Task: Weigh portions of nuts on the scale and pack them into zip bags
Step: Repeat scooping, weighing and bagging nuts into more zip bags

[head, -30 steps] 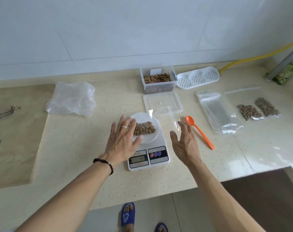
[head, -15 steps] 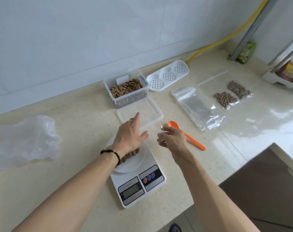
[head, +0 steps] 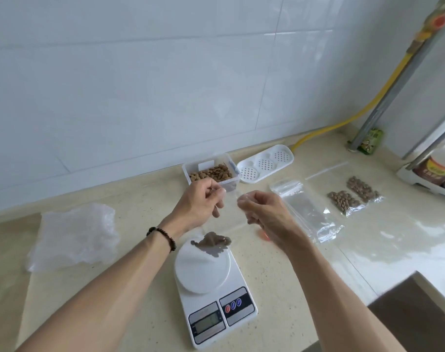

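Between my two hands hangs a clear zip bag (head: 231,210), just above the far side of the white scale (head: 216,313). My left hand (head: 201,201) pinches its left top edge and my right hand (head: 264,212) pinches the right one. A blurred pile of brown nuts (head: 211,244) shows at the far rim of the scale's round plate; whether it lies on the plate or in the bag's bottom I cannot tell. Behind my hands stands the open clear tub of nuts (head: 211,174). Two filled bags (head: 343,201) (head: 362,189) lie to the right.
A stack of empty zip bags (head: 305,209) lies right of my right hand, whose wrist hides most of an orange spoon (head: 264,236). A white perforated tray (head: 264,163) sits by the wall, crumpled plastic (head: 74,237) at the left, a rack with jars (head: 432,168) at far right.
My left hand left the nuts on the scale and rose to the bag's left edge. My right hand lifted the bag off the counter. The camera tilted up and to the right.
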Tool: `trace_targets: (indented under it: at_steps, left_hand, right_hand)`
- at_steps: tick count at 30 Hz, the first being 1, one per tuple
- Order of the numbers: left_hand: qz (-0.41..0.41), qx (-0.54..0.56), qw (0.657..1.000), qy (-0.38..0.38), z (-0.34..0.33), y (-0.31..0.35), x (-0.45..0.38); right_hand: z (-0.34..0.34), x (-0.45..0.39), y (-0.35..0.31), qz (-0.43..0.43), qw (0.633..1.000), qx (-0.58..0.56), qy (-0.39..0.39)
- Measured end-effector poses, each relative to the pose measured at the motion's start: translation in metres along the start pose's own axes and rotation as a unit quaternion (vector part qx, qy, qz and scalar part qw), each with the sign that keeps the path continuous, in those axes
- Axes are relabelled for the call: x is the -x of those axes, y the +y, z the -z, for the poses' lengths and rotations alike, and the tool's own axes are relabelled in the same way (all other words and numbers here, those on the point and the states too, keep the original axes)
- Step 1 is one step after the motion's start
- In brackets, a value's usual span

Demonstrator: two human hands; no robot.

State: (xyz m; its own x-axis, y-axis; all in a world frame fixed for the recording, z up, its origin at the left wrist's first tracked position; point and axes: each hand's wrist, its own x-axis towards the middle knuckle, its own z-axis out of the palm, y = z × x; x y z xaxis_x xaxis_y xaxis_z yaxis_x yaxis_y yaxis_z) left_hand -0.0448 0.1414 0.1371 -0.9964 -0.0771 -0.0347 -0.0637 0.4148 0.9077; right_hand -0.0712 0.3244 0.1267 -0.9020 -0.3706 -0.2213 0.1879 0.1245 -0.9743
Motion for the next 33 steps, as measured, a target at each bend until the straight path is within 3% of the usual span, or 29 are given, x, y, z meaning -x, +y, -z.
trace_targets:
  at_steps: [10, 15, 24, 30, 33]
  left_hand:
    - [0.016, 0.007, 1.0, 0.001, 0.014, 0.051, 0.031]
    - [-0.018, 0.024, 0.996, 0.089, -0.003, 0.082, 0.042]
    - [-0.039, 0.013, 0.989, 0.143, -0.039, 0.115, 0.047]
    - [-0.03, 0.014, 0.996, 0.088, -0.044, 0.135, 0.041]
    - [-0.05, -0.025, 0.993, 0.109, -0.049, 0.139, 0.036]
  right_hand:
    - [0.022, 0.008, -0.053, 0.12, 0.969, 0.202, -0.073]
    - [0.044, 0.014, -0.078, 0.14, 0.973, 0.158, -0.087]
    - [0.082, 0.025, -0.09, 0.229, 0.942, 0.237, -0.065]
    - [0.103, 0.028, -0.1, 0.221, 0.938, 0.251, -0.094]
    - [0.106, 0.03, -0.104, 0.205, 0.957, 0.188, -0.083]
